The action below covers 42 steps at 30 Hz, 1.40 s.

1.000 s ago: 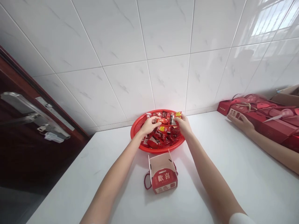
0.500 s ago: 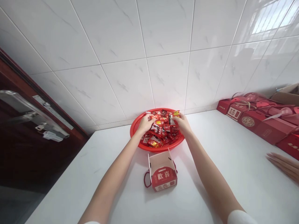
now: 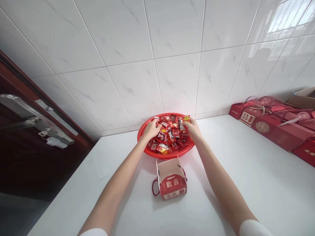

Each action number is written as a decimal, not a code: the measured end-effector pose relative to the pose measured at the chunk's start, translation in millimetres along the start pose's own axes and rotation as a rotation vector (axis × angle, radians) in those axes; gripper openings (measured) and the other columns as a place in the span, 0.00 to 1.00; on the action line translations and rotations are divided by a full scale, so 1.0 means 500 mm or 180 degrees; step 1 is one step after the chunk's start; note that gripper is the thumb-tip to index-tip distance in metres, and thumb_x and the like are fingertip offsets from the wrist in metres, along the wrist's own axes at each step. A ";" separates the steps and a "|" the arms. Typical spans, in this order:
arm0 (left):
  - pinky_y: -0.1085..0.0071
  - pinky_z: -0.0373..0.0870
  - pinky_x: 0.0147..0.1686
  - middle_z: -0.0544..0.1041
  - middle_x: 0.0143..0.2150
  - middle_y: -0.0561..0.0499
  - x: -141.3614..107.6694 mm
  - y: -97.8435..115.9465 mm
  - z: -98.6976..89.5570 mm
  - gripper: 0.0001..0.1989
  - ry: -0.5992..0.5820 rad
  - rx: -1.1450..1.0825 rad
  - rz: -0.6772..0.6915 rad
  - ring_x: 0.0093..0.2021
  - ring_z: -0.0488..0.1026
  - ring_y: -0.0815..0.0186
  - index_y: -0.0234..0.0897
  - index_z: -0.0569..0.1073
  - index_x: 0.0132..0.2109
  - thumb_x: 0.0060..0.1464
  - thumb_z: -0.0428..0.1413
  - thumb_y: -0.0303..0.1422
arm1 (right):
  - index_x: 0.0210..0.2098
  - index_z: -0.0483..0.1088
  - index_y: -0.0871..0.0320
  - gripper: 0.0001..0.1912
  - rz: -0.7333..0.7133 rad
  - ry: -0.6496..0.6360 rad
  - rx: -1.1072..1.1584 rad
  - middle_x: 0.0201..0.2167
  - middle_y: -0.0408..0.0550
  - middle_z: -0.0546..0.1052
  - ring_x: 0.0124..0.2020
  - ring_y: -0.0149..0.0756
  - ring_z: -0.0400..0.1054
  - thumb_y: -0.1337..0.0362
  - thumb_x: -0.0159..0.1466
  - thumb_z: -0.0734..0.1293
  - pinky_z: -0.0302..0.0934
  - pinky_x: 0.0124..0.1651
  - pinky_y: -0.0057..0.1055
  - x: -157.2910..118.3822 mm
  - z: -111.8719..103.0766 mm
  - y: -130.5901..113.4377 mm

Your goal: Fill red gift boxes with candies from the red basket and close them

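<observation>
A round red plastic basket (image 3: 169,157) stands against the wall, filled with small wrapped candies (image 3: 164,149) in red, gold and white. Over its left side, my left hand (image 3: 151,129) pinches what looks like a red wrapped candy; its fingers partly hide it. At the right rim, my right hand (image 3: 194,129) grips a flat red candy packet (image 3: 183,122) with a yellow mark, between thumb and fingers. In front of the basket, a small red gift box (image 3: 173,183) with white characters sits with its top open, a dark red cord handle at either side.
Several closed red gift boxes (image 3: 268,126) stand in a row along the wall at the right, with a brown cardboard box (image 3: 304,98) behind them. The white tabletop (image 3: 246,157) meets a tiled wall (image 3: 177,82). On the left is a dark brown door with a metal handle (image 3: 34,119).
My left hand has shifted slightly, and the candies beside it lie differently. My right hand still holds its packet. Another person's hand at the right edge has gone from view.
</observation>
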<state>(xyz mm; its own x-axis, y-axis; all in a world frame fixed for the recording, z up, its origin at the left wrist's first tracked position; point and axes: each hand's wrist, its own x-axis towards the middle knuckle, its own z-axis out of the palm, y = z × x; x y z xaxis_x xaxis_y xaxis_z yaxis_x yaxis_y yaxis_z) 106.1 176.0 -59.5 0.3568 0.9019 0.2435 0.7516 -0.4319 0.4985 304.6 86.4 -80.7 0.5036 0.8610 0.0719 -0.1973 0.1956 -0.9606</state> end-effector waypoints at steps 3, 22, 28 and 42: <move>0.60 0.70 0.54 0.81 0.49 0.42 0.003 0.002 -0.002 0.13 -0.0005 0.0154 0.0155 0.54 0.75 0.50 0.38 0.78 0.50 0.58 0.59 0.32 | 0.28 0.66 0.53 0.11 -0.0009 0.0036 -0.0026 0.25 0.38 0.72 0.29 0.35 0.66 0.62 0.45 0.69 0.61 0.35 0.32 -0.001 -0.002 0.001; 0.35 0.53 0.66 0.68 0.68 0.35 0.006 0.077 0.064 0.46 -0.1728 0.1170 0.0900 0.71 0.57 0.32 0.46 0.77 0.58 0.25 0.77 0.35 | 0.29 0.69 0.53 0.11 0.0089 0.0082 0.0025 0.26 0.41 0.77 0.29 0.39 0.71 0.62 0.45 0.69 0.65 0.34 0.34 -0.009 0.000 -0.010; 0.40 0.52 0.68 0.73 0.64 0.38 0.004 0.087 0.054 0.41 -0.1864 0.1502 0.0919 0.67 0.63 0.38 0.45 0.76 0.58 0.32 0.74 0.35 | 0.30 0.70 0.54 0.12 0.0070 0.0097 0.0061 0.25 0.40 0.77 0.30 0.38 0.71 0.63 0.45 0.70 0.65 0.34 0.33 -0.013 0.002 -0.014; 0.67 0.67 0.30 0.76 0.25 0.50 0.017 0.108 0.010 0.21 -0.2230 0.1321 0.0559 0.30 0.76 0.58 0.39 0.72 0.22 0.48 0.65 0.50 | 0.27 0.69 0.54 0.09 0.0020 0.0168 0.0241 0.22 0.38 0.75 0.27 0.35 0.68 0.66 0.45 0.69 0.62 0.32 0.31 -0.005 0.008 -0.006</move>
<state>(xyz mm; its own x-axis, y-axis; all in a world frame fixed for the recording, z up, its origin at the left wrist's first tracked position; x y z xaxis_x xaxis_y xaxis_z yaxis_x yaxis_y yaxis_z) 152.2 160.2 -34.6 0.6475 0.6753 -0.3533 0.7473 -0.6534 0.1209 300.6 85.6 -76.7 0.5455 0.8367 0.0498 -0.2625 0.2270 -0.9378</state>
